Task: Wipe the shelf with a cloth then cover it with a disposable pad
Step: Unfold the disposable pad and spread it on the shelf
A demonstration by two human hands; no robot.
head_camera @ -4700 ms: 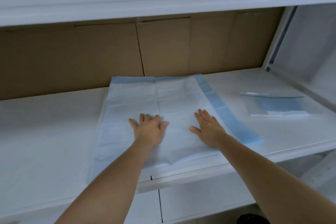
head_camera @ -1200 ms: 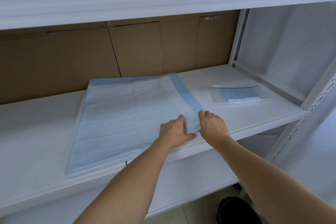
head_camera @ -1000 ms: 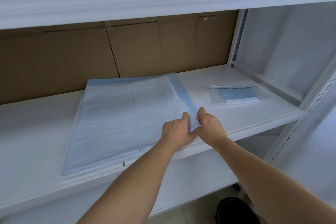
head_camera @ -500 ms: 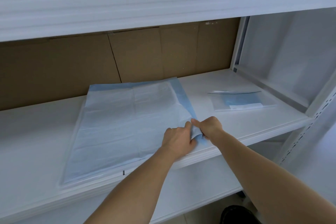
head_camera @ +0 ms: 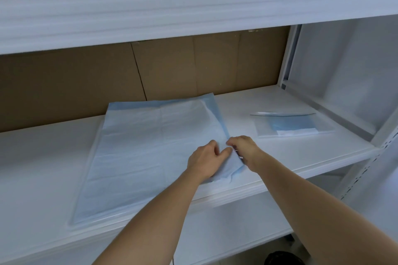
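Note:
A pale blue disposable pad (head_camera: 140,148) lies partly folded on the white shelf (head_camera: 38,161), with a darker blue strip along its right edge. My left hand (head_camera: 204,159) and my right hand (head_camera: 243,148) meet at the pad's front right corner. Both pinch the edge there, and the corner is lifted and crumpled between them. The fingertips are partly hidden in the fold.
A clear plastic packet (head_camera: 295,125) with a blue folded item inside lies on the shelf to the right. Brown cardboard (head_camera: 168,66) forms the back wall. Another white shelf (head_camera: 193,11) runs overhead, and a white upright post (head_camera: 383,135) stands at the right.
Both hands went from pressing flat on the pad's middle to its front right corner, where they now pinch and lift the edge. The corner has bunched up since half a second ago.

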